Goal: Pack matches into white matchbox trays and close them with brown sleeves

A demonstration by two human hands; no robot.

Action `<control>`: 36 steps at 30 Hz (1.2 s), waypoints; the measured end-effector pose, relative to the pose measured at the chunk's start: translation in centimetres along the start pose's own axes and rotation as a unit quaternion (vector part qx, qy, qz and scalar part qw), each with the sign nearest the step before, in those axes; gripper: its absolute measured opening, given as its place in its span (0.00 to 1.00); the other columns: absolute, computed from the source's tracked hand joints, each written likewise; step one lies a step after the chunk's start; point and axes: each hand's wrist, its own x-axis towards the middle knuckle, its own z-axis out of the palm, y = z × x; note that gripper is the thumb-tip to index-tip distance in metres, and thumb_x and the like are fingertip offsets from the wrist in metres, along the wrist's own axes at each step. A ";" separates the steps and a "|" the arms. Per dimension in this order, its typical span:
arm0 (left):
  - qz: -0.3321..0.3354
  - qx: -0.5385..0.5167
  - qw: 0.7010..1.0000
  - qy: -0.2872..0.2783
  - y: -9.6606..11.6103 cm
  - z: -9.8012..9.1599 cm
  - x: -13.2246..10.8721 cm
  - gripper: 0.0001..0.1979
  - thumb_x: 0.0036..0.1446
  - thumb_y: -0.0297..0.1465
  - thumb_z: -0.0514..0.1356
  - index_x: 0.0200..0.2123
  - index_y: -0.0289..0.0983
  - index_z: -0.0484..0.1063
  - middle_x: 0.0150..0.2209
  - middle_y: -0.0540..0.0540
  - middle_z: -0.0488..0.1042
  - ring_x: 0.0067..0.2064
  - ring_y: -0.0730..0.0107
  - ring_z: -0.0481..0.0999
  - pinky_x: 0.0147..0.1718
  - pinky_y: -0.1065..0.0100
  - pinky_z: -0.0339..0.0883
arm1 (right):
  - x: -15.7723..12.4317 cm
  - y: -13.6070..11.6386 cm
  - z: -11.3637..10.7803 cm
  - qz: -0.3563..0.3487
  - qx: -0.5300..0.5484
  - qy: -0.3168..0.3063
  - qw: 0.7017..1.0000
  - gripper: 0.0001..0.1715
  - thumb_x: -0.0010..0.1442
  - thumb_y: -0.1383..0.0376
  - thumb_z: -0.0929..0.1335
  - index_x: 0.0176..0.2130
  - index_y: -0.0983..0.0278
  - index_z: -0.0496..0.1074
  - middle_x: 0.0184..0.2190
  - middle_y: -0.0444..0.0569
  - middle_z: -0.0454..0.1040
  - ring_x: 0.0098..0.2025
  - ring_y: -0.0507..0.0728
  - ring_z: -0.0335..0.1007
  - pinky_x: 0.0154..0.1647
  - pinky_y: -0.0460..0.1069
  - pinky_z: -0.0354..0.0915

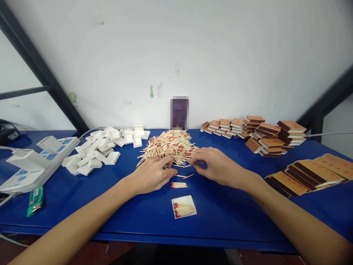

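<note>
A large heap of red-tipped matches (172, 145) lies in front of both hands. My left hand (154, 173) is at the heap's near left edge, fingers curled and palm down; its fingertips meet the red head of a loose match (180, 176), but what they grip is hidden. My right hand (215, 165) pinches the end of a pale match (186, 166) between thumb and forefinger. Just below lies another loose match (188, 177). Closer to me is a neat row of matches (178, 185), heads left. Nearest stands a white matchbox tray (189, 200) partly filled with matches.
White empty trays (102, 147) are piled at left, beside a power strip (44, 165) and a green package (35, 200). Matchbox sleeves (271, 136) are stacked back right, and more sleeves (311, 171) lie fanned out near my right arm. A wall (220, 66) rises behind the blue table (132, 217).
</note>
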 end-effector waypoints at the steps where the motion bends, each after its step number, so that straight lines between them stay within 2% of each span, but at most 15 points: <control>1: 0.003 0.003 1.000 0.001 0.0 0.0 0.0 0.13 0.66 0.31 0.52 0.48 0.42 0.74 0.42 0.45 0.68 0.33 0.70 0.68 0.31 0.68 0.61 | 0.0 -0.1 0.1 -0.005 0.005 0.003 1.000 0.09 0.56 0.74 0.67 0.34 0.62 0.75 0.33 0.45 0.76 0.36 0.54 0.70 0.39 0.49 0.60; 4: 0.012 0.000 1.000 0.009 -0.1 0.1 0.1 0.12 0.66 0.29 0.53 0.46 0.41 0.75 0.42 0.44 0.67 0.36 0.69 0.69 0.32 0.68 0.64 | 0.1 -0.4 0.2 -0.015 0.025 0.017 0.999 0.10 0.56 0.74 0.66 0.33 0.62 0.74 0.33 0.45 0.77 0.37 0.54 0.71 0.42 0.50 0.60; 8: 0.016 -0.031 0.999 0.034 -0.2 0.3 0.1 0.10 0.66 0.29 0.53 0.42 0.39 0.75 0.41 0.44 0.68 0.37 0.69 0.70 0.34 0.68 0.67 | 0.1 -1.0 0.4 -0.007 0.085 0.069 0.994 0.10 0.55 0.73 0.64 0.33 0.63 0.74 0.30 0.44 0.77 0.31 0.52 0.70 0.35 0.47 0.62; 12: -0.002 -0.114 0.986 0.122 -0.1 0.3 0.3 0.09 0.64 0.28 0.53 0.39 0.37 0.74 0.39 0.45 0.72 0.38 0.71 0.72 0.36 0.69 0.68 | 0.0 -1.5 0.5 -0.025 0.116 0.110 0.987 0.10 0.55 0.72 0.63 0.33 0.63 0.73 0.28 0.44 0.75 0.29 0.51 0.68 0.32 0.46 0.62; 15: -0.032 -0.198 0.961 0.192 0.2 0.1 0.6 0.06 0.62 0.26 0.55 0.38 0.36 0.72 0.34 0.48 0.74 0.34 0.74 0.72 0.34 0.71 0.69 | 0.1 -1.6 0.6 -0.039 0.103 0.108 0.988 0.10 0.57 0.72 0.62 0.32 0.63 0.72 0.28 0.45 0.73 0.29 0.51 0.66 0.33 0.46 0.61; 17: -0.050 -0.227 0.949 0.211 0.5 0.0 0.7 0.07 0.61 0.26 0.56 0.41 0.36 0.73 0.33 0.48 0.74 0.31 0.76 0.71 0.31 0.71 0.68 | 0.1 -1.5 0.7 -0.047 0.078 0.097 0.991 0.11 0.58 0.72 0.61 0.32 0.64 0.72 0.29 0.46 0.72 0.31 0.52 0.65 0.33 0.47 0.60; 20: -0.053 -0.246 0.945 0.207 0.7 0.0 0.8 0.09 0.63 0.27 0.55 0.43 0.36 0.74 0.34 0.47 0.76 0.32 0.74 0.73 0.33 0.70 0.70 | 0.3 -1.4 1.3 -0.054 0.021 0.069 0.996 0.12 0.59 0.73 0.61 0.36 0.64 0.73 0.33 0.49 0.73 0.35 0.54 0.66 0.37 0.48 0.60; 23: -0.055 -0.270 0.943 0.184 0.7 0.2 0.7 0.07 0.63 0.28 0.56 0.37 0.36 0.75 0.34 0.47 0.78 0.35 0.73 0.76 0.36 0.69 0.71 | 0.6 -1.5 2.0 -0.056 -0.009 0.040 0.998 0.16 0.58 0.74 0.61 0.43 0.64 0.72 0.35 0.50 0.74 0.38 0.56 0.68 0.40 0.50 0.60; 28: -0.040 -0.264 0.954 0.140 0.4 0.9 0.6 0.06 0.63 0.28 0.57 0.37 0.37 0.75 0.33 0.48 0.78 0.35 0.73 0.76 0.37 0.69 0.70 | 0.7 -1.4 2.3 -0.038 0.052 0.024 0.998 0.17 0.62 0.72 0.62 0.50 0.63 0.69 0.37 0.49 0.74 0.38 0.55 0.68 0.40 0.49 0.61; 33: -0.036 -0.231 0.966 0.115 0.3 1.1 0.9 0.07 0.63 0.28 0.57 0.36 0.37 0.75 0.32 0.49 0.77 0.35 0.71 0.74 0.39 0.67 0.66 | 0.7 -0.5 2.2 -0.018 0.044 0.008 0.999 0.11 0.63 0.73 0.61 0.40 0.64 0.72 0.36 0.49 0.72 0.37 0.54 0.67 0.39 0.49 0.60; 36: -0.035 -0.199 0.973 0.109 0.3 1.1 1.1 0.06 0.64 0.29 0.57 0.37 0.38 0.75 0.33 0.49 0.77 0.36 0.70 0.74 0.42 0.65 0.64 | 0.6 -0.3 2.4 -0.020 0.023 -0.023 0.999 0.11 0.64 0.72 0.62 0.40 0.64 0.73 0.37 0.49 0.71 0.38 0.54 0.67 0.39 0.48 0.60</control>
